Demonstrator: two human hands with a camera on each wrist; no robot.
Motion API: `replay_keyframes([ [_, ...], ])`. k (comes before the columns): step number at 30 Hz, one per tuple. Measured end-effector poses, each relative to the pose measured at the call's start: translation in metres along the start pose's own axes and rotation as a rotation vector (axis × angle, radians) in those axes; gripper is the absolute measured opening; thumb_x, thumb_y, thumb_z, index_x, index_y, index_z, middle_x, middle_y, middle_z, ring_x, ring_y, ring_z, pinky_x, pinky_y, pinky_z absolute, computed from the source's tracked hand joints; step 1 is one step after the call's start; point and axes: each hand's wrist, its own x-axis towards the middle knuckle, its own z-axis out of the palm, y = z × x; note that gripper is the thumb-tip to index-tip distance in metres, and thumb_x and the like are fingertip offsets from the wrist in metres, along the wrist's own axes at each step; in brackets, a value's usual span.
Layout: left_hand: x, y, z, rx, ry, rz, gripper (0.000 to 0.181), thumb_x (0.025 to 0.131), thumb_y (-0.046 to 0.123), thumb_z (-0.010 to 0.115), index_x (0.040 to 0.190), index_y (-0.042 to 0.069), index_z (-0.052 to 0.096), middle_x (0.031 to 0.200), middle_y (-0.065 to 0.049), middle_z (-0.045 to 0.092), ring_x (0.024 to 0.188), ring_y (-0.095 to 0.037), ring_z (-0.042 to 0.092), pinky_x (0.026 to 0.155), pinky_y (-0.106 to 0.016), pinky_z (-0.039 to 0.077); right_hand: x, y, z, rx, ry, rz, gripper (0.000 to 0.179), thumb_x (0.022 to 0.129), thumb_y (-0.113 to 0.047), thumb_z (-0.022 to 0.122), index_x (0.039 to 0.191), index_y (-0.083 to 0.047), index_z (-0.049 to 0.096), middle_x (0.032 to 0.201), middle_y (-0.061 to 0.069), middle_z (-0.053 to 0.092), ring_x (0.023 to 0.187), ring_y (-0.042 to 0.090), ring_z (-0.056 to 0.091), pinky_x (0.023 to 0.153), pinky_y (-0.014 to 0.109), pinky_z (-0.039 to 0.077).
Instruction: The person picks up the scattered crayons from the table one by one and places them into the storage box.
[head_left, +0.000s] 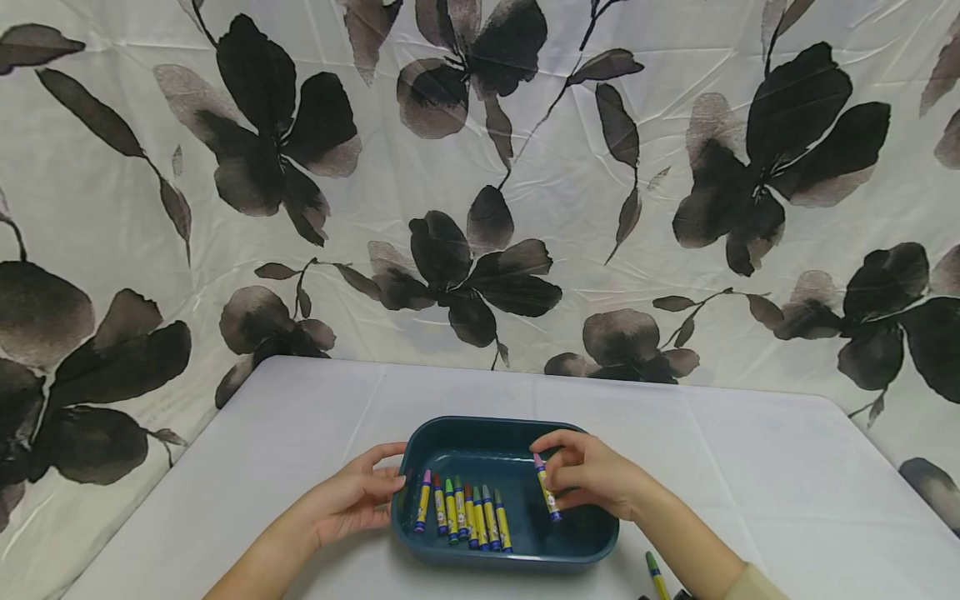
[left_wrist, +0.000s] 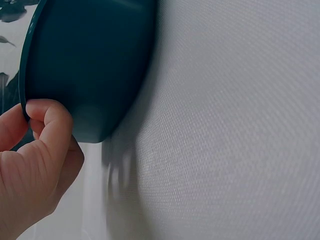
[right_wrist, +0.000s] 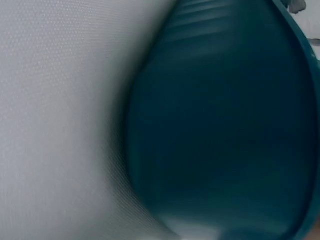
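A dark teal tray (head_left: 525, 557) stands on the white-covered table, with a row of several crayons (head_left: 461, 510) in yellow-and-blue wrappers along its left half. My left hand (head_left: 352, 496) grips the tray's left end; in the left wrist view its thumb and curled finger pinch the rim. Inside the right half, my right hand (head_left: 592, 475) holds a pink-tipped crayon (head_left: 547, 490) between thumb and fingers, tip pointing away. The right wrist view is mostly filled by the tray's outer wall (right_wrist: 220, 125), with only a sliver of hand at the lower right corner.
On the table (head_left: 750, 492) right of the tray lies a green crayon (head_left: 656, 575), beside dark items cut off by the lower frame edge. Behind the table hangs a white cloth (head_left: 360, 333) with dark flowers.
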Motion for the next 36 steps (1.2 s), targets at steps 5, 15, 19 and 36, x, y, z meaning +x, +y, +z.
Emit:
replay_keyframes([
  [5, 0.001, 0.0, -0.001, 0.001, 0.003, -0.002, 0.064, 0.093, -0.002, 0.047, 0.144, 0.006, 0.009, 0.115, -0.011, 0.048, 0.09, -0.014, 0.053, 0.073, -0.026, 0.048, 0.004, 0.003, 0.006, -0.001, -0.009, 0.014, 0.05, 0.078, 0.004, 0.06, 0.124, 0.009, 0.041, 0.077, 0.001, 0.057, 0.067, 0.013, 0.057, 0.059, 0.028, 0.053],
  [15, 0.001, 0.0, -0.001, 0.004, 0.007, -0.002, 0.066, 0.092, -0.002, 0.048, 0.144, 0.006, 0.009, 0.117, -0.012, 0.048, 0.091, -0.014, 0.053, 0.073, -0.027, 0.049, 0.012, 0.011, 0.017, -0.039, 0.009, 0.07, 0.049, 0.074, 0.007, 0.059, 0.121, 0.007, 0.046, 0.075, 0.003, 0.058, 0.067, 0.013, 0.055, 0.055, 0.026, 0.052],
  [19, 0.001, 0.001, -0.001, 0.003, 0.007, -0.005, 0.066, 0.093, -0.002, 0.048, 0.144, 0.006, 0.009, 0.119, -0.013, 0.047, 0.092, -0.015, 0.052, 0.074, -0.027, 0.049, 0.014, 0.012, 0.02, -0.065, 0.022, 0.093, 0.048, 0.074, 0.008, 0.06, 0.121, 0.006, 0.047, 0.076, 0.004, 0.058, 0.066, 0.013, 0.056, 0.054, 0.025, 0.052],
  [36, 0.001, 0.001, -0.001, 0.002, -0.002, -0.004, 0.065, 0.093, -0.002, 0.047, 0.144, 0.006, 0.009, 0.114, -0.011, 0.049, 0.09, -0.014, 0.053, 0.074, -0.026, 0.049, 0.017, 0.012, 0.023, -0.111, 0.078, 0.123, 0.044, 0.077, 0.007, 0.058, 0.12, 0.003, 0.05, 0.076, 0.004, 0.061, 0.063, 0.014, 0.057, 0.054, 0.026, 0.051],
])
